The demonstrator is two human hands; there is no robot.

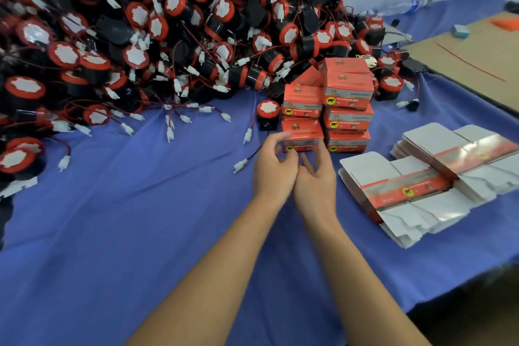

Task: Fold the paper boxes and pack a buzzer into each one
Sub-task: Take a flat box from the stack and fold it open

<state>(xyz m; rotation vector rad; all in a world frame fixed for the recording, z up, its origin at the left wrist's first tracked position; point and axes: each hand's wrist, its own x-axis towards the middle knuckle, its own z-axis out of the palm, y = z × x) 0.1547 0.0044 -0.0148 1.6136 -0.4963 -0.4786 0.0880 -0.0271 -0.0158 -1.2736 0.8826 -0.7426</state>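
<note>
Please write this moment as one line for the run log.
left hand: empty, at front packed box | right hand: empty, beside it | flat boxes: stacked right | buzzers: piled left

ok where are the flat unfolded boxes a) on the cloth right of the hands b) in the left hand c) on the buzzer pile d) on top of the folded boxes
a: the flat boxes lie stacked on the cloth, to the right of the right hand.
</note>
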